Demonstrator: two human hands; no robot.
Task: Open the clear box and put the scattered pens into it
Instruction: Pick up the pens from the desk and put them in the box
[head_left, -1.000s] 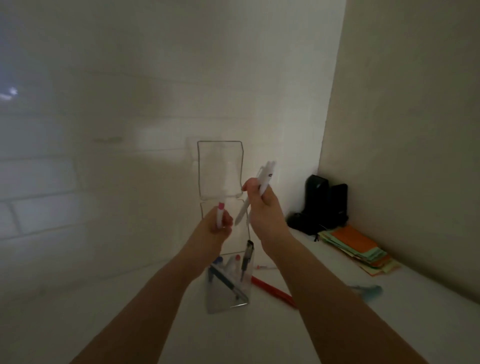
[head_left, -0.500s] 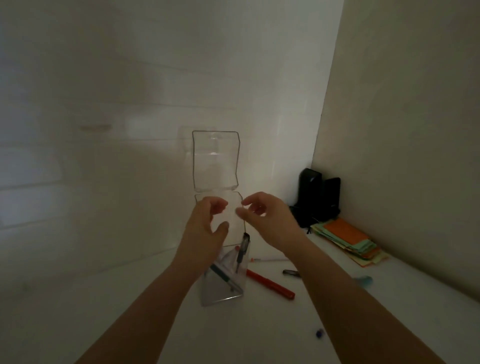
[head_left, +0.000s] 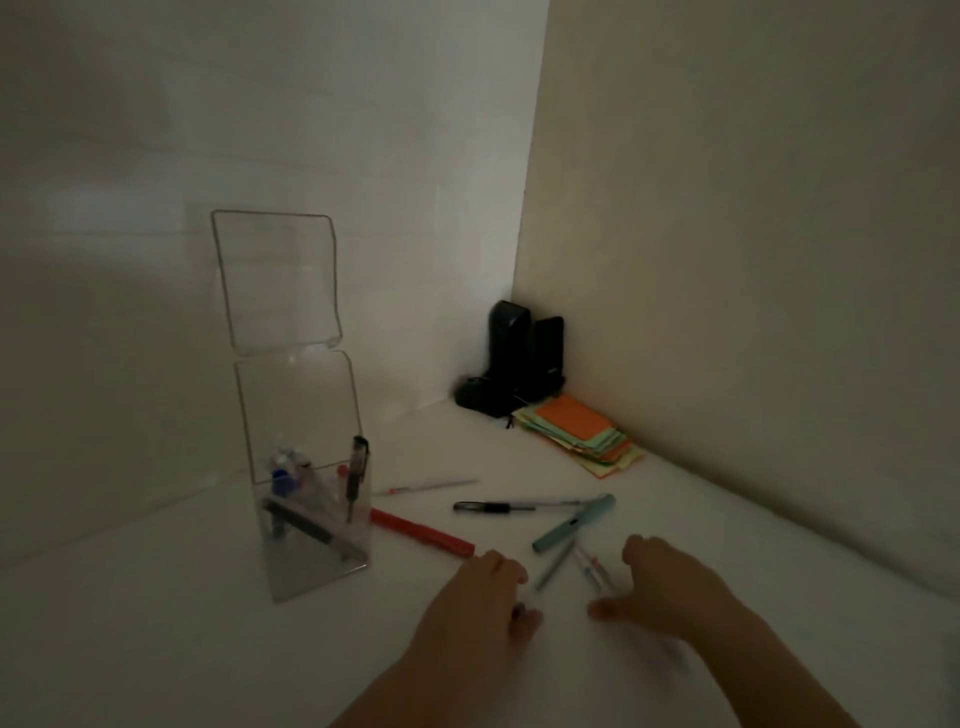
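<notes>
My hands have dropped from the clear box (head_left: 306, 467) (far left, lid up) to the near pens (head_left: 592, 569). Left hand (head_left: 480, 605) and right hand (head_left: 670, 587) are loosely spread, empty; I should pinch each barrel cleanly.

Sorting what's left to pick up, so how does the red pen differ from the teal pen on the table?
The red pen lies beside the clear box, angled down to the right; the teal pen lies farther right, angled up to the right. The red looks slimmer, the teal thicker with a clip. Both lie flat on the white table, outside the box.
</notes>
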